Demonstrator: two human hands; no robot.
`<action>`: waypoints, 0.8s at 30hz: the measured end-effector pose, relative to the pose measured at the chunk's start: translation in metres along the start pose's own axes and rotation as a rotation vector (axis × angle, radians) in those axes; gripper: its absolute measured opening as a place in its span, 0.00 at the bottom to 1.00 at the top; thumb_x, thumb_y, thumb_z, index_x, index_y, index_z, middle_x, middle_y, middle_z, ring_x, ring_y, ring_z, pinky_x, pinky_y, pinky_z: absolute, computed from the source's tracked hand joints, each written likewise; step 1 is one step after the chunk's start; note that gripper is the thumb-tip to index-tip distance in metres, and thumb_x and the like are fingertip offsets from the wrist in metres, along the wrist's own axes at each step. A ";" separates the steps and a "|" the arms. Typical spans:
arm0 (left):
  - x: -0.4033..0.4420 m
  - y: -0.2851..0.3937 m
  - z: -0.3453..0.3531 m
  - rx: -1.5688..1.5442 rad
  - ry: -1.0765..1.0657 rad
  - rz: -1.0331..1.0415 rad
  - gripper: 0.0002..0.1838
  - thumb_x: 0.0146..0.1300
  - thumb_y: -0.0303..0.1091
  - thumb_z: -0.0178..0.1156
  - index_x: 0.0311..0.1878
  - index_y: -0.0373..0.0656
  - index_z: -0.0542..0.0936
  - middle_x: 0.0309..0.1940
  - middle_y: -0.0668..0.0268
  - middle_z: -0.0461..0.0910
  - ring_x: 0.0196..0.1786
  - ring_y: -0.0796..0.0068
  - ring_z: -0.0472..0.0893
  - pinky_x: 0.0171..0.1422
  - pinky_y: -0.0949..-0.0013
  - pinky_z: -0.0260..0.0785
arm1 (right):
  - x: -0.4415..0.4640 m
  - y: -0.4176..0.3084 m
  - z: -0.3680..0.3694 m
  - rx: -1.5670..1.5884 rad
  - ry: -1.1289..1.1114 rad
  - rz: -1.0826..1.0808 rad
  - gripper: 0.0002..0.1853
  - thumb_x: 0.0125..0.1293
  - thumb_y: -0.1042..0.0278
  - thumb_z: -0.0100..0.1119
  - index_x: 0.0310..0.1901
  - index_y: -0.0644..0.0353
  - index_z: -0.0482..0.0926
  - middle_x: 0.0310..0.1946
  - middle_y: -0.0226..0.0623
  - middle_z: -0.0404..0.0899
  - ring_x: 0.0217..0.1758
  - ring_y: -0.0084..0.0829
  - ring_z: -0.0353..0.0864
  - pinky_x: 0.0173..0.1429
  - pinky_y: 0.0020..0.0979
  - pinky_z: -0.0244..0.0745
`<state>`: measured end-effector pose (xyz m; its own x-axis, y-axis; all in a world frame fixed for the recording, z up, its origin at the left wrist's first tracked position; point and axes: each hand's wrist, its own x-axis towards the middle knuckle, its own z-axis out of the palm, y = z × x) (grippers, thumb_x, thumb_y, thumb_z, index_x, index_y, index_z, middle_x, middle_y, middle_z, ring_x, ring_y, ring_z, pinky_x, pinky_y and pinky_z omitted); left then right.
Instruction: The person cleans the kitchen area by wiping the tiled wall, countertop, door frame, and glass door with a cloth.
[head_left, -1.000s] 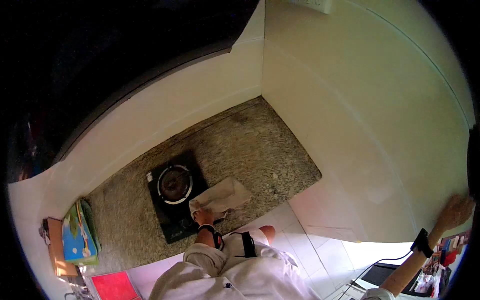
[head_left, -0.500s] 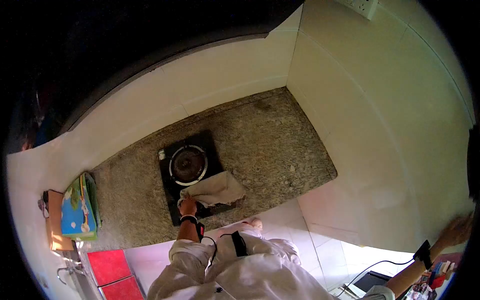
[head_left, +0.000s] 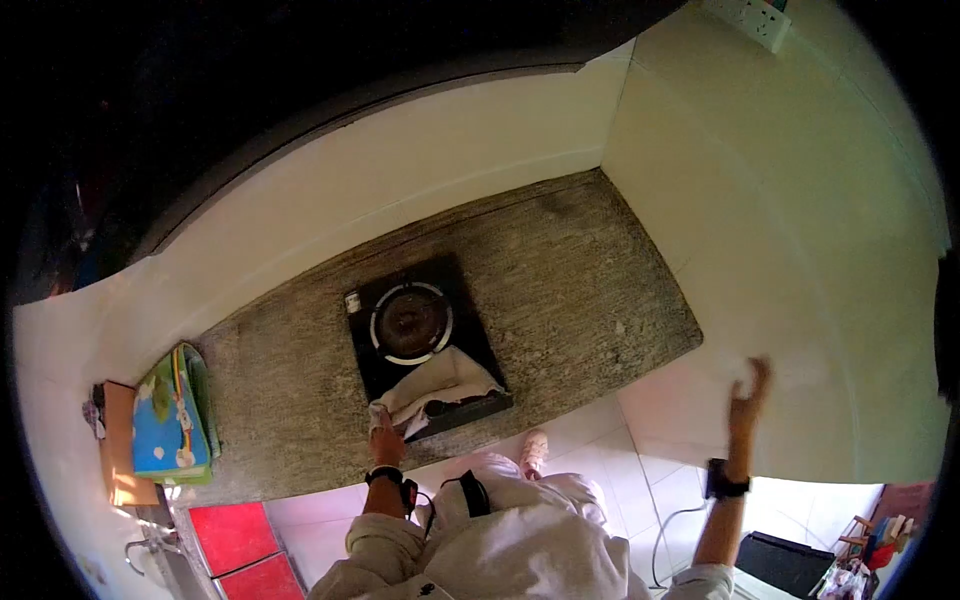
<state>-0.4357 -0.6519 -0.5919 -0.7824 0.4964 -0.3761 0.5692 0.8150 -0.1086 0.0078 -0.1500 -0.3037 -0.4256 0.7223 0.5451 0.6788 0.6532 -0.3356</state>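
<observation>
My left hand [head_left: 385, 444] is closed on one corner of a beige cloth [head_left: 440, 385] at the front left of a black single-burner stove [head_left: 475, 330]. The cloth is crumpled across the front part of the stove, just below its round burner [head_left: 410, 322]. Off to the right, past the corner of the counter, my right hand [head_left: 748, 400] is raised in the air. Its fingers are apart and nothing is in them. A black band sits on each wrist.
The stove stands on a speckled stone counter [head_left: 585, 270] against tiled walls. Folded blue and green picture mats [head_left: 170, 420] lean at its left end beside a brown board [head_left: 118, 440]. Red cabinet doors [head_left: 235, 535] are below. A dark hood edge [head_left: 400, 85] hangs overhead.
My right hand has swung in from the far right edge toward the counter. My left hand still grips the cloth. The view has shifted slightly, so the stove appears farther right.
</observation>
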 end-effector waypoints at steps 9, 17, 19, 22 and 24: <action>-0.053 -0.030 -0.023 -0.494 0.191 0.250 0.44 0.50 0.31 0.59 0.68 0.38 0.47 0.46 0.43 0.71 0.49 0.47 0.71 0.52 0.53 0.65 | -0.129 -0.276 0.237 0.501 -1.101 -0.302 0.28 0.52 0.74 0.53 0.58 0.62 0.63 0.61 0.48 0.59 0.61 0.44 0.63 0.63 0.39 0.60; -0.077 -0.063 -0.049 -0.574 -0.078 0.308 0.41 0.47 0.29 0.56 0.66 0.36 0.52 0.44 0.39 0.70 0.44 0.43 0.71 0.50 0.51 0.64 | -0.173 -0.384 0.276 0.309 -1.079 -0.182 0.39 0.52 0.73 0.55 0.66 0.56 0.49 0.68 0.48 0.43 0.55 0.48 0.70 0.51 0.42 0.72; -0.079 -0.086 -0.026 -0.561 -0.092 0.451 0.37 0.49 0.29 0.55 0.64 0.36 0.56 0.48 0.39 0.68 0.49 0.42 0.69 0.54 0.52 0.63 | -0.169 -0.392 0.264 0.287 -1.146 -0.031 0.41 0.52 0.72 0.55 0.67 0.51 0.47 0.69 0.44 0.41 0.58 0.47 0.66 0.55 0.42 0.69; -0.082 -0.103 -0.015 -0.770 -0.051 0.569 0.33 0.52 0.29 0.54 0.63 0.36 0.58 0.52 0.40 0.66 0.54 0.43 0.68 0.58 0.54 0.62 | -0.196 -0.386 0.283 0.211 -1.014 -0.164 0.36 0.55 0.73 0.51 0.66 0.49 0.51 0.68 0.42 0.47 0.56 0.46 0.68 0.50 0.43 0.72; -0.079 -0.112 -0.005 -0.798 -0.133 0.540 0.31 0.55 0.29 0.53 0.63 0.36 0.58 0.54 0.42 0.65 0.57 0.46 0.66 0.60 0.57 0.61 | -0.193 -0.388 0.276 0.135 -1.014 -0.176 0.34 0.54 0.74 0.50 0.65 0.51 0.54 0.66 0.43 0.51 0.59 0.47 0.64 0.53 0.43 0.69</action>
<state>-0.4388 -0.7806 -0.5451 -0.4032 0.8653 -0.2979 0.4667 0.4745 0.7464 -0.3382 -0.4802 -0.4909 -0.8583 0.4255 -0.2867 0.5123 0.7430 -0.4307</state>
